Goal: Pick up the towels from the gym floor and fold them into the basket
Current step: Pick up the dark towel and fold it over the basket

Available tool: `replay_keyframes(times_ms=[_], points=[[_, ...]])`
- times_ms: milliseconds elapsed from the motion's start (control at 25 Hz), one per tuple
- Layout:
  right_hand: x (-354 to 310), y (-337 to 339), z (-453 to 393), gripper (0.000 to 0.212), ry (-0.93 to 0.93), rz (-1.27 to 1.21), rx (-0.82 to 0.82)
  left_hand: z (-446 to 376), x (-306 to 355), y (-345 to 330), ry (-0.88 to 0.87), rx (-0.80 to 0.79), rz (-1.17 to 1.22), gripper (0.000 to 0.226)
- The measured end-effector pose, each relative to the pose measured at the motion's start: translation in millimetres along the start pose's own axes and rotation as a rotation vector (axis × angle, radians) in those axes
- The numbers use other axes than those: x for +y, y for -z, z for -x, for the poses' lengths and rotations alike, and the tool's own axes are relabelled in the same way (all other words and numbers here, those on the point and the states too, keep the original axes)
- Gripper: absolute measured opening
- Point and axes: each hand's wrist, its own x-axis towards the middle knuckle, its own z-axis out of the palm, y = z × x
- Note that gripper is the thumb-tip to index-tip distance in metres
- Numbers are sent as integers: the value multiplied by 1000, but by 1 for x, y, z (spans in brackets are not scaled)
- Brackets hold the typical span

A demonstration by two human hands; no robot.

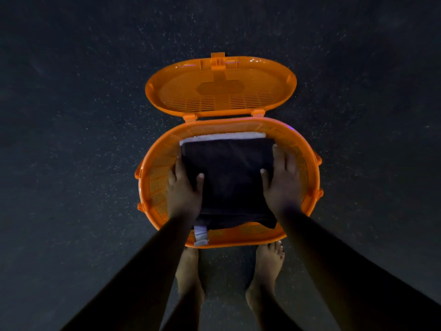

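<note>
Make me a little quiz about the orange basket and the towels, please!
1. True or false: the lid of the orange basket is closed.
2. Which towel lies on top? A) white towel B) dark towel C) red towel
3. Fill in: the left hand and right hand both grip the ____ towel.

Key:
1. False. It is swung open behind the basket.
2. B. The dark towel covers the white towel, whose edge peeks out at the far side.
3. dark. Each hand grips one side, thumb on top.
</note>
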Motion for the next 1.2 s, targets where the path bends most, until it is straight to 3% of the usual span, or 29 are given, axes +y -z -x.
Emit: replay_keyframes(times_ms=[120, 200, 440, 920, 1080, 1200], points=[[-20, -19, 9, 64, 260, 316, -71, 17, 19, -11, -386, -12, -402, 72], [-19, -38, 6, 69, 296, 393, -130, 11, 11, -27, -469, -92, -530, 77], [11, -86, -9, 76, 288, 428, -86, -12, -29, -63, -524, -27, -595, 80], [22, -101, -15, 76, 312, 439, -41, -19, -41, -75, -573, 40, -589, 79], [13, -82, -8, 75, 265, 407, -153, -13, -29, -58, -517, -100, -635, 84], [-7, -36, 7, 77, 108, 318, -274, -5, 8, -11, -379, -274, -711, 93]])
